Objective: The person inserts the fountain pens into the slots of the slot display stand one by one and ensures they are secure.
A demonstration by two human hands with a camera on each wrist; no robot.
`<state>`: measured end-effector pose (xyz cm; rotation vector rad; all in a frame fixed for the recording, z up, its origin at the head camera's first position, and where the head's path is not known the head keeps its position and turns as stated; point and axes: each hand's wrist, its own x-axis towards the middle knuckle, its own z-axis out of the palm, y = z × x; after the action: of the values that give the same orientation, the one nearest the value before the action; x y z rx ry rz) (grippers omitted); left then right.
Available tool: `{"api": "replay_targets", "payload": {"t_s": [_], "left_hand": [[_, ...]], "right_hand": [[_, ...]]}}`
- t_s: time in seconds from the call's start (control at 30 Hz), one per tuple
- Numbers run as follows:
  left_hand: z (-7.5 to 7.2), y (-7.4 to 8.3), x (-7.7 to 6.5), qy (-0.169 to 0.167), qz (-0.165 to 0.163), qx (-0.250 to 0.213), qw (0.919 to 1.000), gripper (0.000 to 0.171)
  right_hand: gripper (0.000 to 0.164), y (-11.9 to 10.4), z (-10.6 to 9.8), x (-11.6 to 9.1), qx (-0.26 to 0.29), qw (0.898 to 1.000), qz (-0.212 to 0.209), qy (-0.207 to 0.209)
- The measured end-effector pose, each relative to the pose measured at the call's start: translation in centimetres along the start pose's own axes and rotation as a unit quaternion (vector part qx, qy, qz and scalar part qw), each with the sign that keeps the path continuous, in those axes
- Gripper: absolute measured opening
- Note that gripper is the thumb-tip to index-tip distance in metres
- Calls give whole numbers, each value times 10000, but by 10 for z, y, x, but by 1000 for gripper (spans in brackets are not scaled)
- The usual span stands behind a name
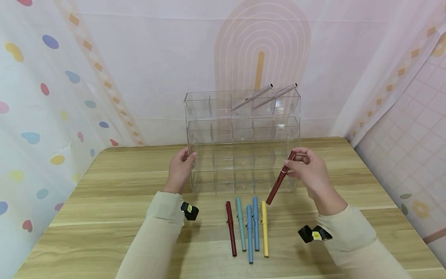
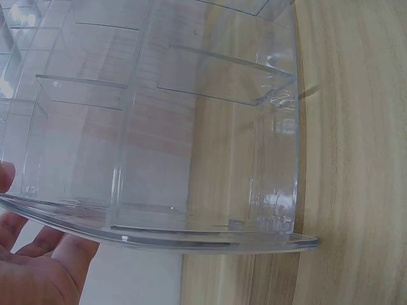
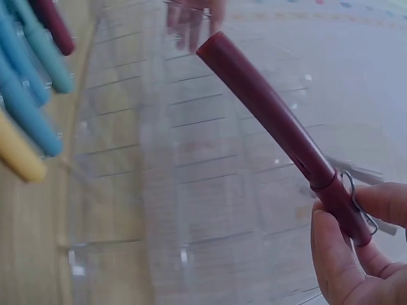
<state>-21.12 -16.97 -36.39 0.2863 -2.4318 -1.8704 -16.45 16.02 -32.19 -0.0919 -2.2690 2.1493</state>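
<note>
My right hand (image 1: 311, 170) pinches a dark red fountain pen (image 1: 277, 186) near its cap end, at the right front of a clear acrylic pen rack (image 1: 233, 169). The pen slants down to the left; in the right wrist view its wire clip (image 3: 357, 203) lies beside the thumb. My left hand (image 1: 180, 170) grips the rack's left side panel, thumb on one face and fingers on the other, as the left wrist view shows with the panel edge (image 2: 146, 238). Two pale silvery pens (image 1: 259, 92) lean in the rack's top tier, right of its middle.
On the wooden table (image 1: 115, 201) before the rack lie a dark red pen (image 1: 230, 228), a teal pen (image 1: 241, 224), two blue pens (image 1: 249, 234) and a yellow pen (image 1: 265, 228), roughly side by side. Behind the table hangs a patterned curtain (image 1: 163, 58).
</note>
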Motion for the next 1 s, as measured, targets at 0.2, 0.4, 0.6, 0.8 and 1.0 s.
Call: {"api": "replay_targets", "payload": {"t_s": [0.2,0.4,0.6,0.8,1.0], "left_hand": [[0,0,0,-5,-23,27,10000,39],[1,0,0,-4,0,43,10000,39],[1,0,1,-5,2,53,10000,37],[1,0,1,11,-18,55,10000,37],[2,-1,2,1,-28,29,10000,37]], "right_hand": [[31,-13,-1,5,498,9985,-166,172],[27,-27,0,10,905,9945,-317,420],[29,-40,4,16,1365,9873,-456,668],[30,-52,7,23,1548,9818,-583,929],[31,-60,12,30,1703,9761,-766,1115]]}}
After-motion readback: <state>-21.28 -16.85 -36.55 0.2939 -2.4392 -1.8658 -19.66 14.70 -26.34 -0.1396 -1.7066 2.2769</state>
